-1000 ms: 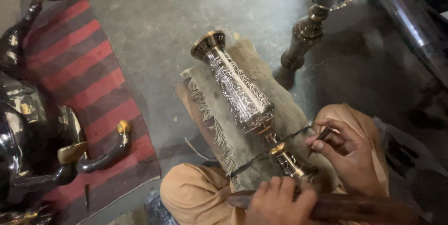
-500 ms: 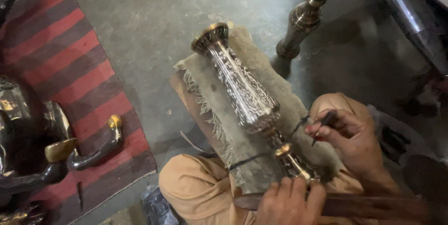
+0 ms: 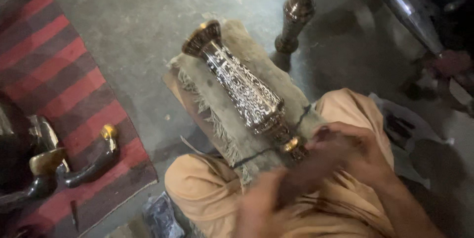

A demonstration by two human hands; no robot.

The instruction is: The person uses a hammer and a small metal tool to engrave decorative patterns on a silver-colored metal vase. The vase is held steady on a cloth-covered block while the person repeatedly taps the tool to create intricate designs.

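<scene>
Seen from above, a seated person's two hands work at the lower edge of the view, both blurred. The left hand (image 3: 264, 203) sits lowest, over a knee clad in tan cloth; whether it grips anything cannot be told. The right hand (image 3: 345, 154) curls its fingers close together at the foot of one tall engraved silver-and-brass metal vase (image 3: 244, 90), but what it pinches is too blurred to tell.

The vase lies on its side across the lap, flared mouth pointing away and to the left, resting on one frayed grey-brown cloth pad (image 3: 222, 105). One thin dark cord (image 3: 261, 153) crosses the pad near the vase's foot.

To the left, one red-and-dark striped rug (image 3: 59, 80) covers the grey concrete floor (image 3: 128, 16). On it lie two dark curved metal pieces with brass tips (image 3: 84, 161).

Farther off, beyond the pad, one dark turned metal stand (image 3: 296, 16) rises upright from the floor.
</scene>
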